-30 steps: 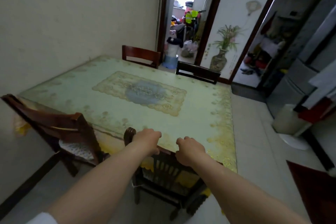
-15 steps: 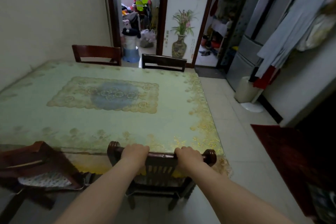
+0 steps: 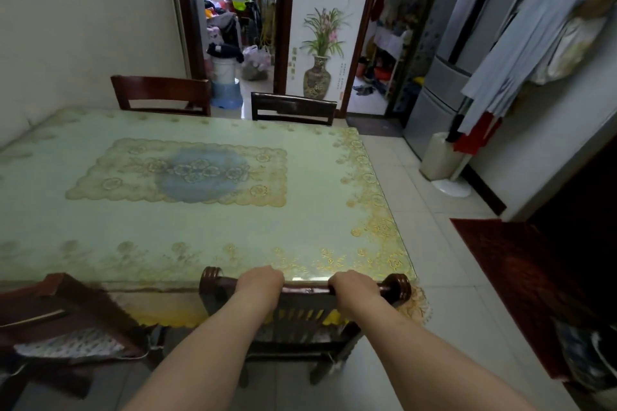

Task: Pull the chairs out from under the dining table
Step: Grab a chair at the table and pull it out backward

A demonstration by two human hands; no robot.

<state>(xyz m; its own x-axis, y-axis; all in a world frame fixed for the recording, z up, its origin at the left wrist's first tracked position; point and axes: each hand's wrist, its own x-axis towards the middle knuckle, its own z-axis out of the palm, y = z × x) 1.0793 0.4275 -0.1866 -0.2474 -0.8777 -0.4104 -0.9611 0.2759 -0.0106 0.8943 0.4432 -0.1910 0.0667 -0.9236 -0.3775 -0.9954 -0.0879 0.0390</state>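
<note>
Since half a second back your view has swung a bit right and come in closer, so the table sits bigger in frame, but your grip hasn't shifted.

Biggest risk from here, I reckon: the chair you're holding sits tight against the table's near edge, with the cloth fringe hanging right over the backrest. Pull at an angle and that fringe could snag and drag the cloth along. Its legs are on tile too, so a hard yank might make it skid or tip back toward you. Also watch the second chair just left of yours, near the table's near-left corner; it's angled, and swinging yours leftward could clip it. Two more chairs sit along the table's far edge, one on the left and one on the right, both tucked in, so there's plenty left to do.

Pose-wise: both arms reach out nearly straight toward the table's near edge. Your left hand is curled over the top rail toward its left end, and your right hand is wrapped round the same rail near the right knob, knuckles up, both clamped on firmly. Forearms run roughly parallel, so a straight pull back should go fine.
</note>
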